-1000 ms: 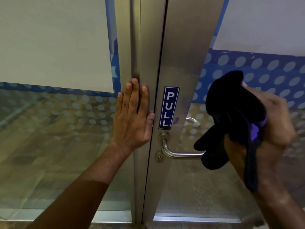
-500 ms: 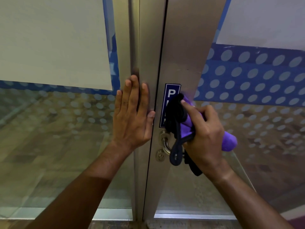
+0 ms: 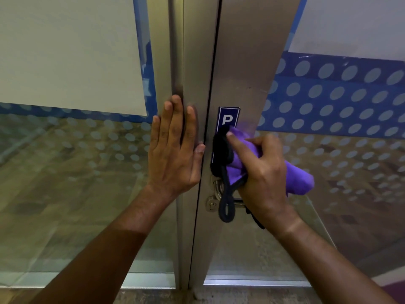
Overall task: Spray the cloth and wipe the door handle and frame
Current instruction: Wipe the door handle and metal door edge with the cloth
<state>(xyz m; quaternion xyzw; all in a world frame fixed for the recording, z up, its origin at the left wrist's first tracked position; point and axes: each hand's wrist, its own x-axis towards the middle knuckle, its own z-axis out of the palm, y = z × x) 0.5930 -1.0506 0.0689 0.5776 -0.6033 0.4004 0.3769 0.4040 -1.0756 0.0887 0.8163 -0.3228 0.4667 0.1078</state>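
Observation:
My right hand (image 3: 264, 172) grips a purple cloth (image 3: 299, 178) with a dark trim loop and presses it on the brushed-metal door frame (image 3: 241, 73), over the lower part of the blue PULL sticker (image 3: 228, 117). The cloth and my hand cover most of the silver lever handle (image 3: 218, 189); only its base and the keyhole (image 3: 211, 206) below show. My left hand (image 3: 175, 148) lies flat, fingers together and pointing up, on the fixed metal post (image 3: 195, 62) left of the door gap. No spray bottle is in view.
Glass panels with a blue dotted band (image 3: 339, 95) and white sheets (image 3: 65, 51) flank the frame. The right door leaf stands slightly ajar. A metal bottom rail (image 3: 252, 281) and the floor threshold run along the lower edge.
My right hand swung the cloth from the right, off the glass, onto the frame over the handle and sticker. In the last half second it barely shifted. My left hand stayed put.

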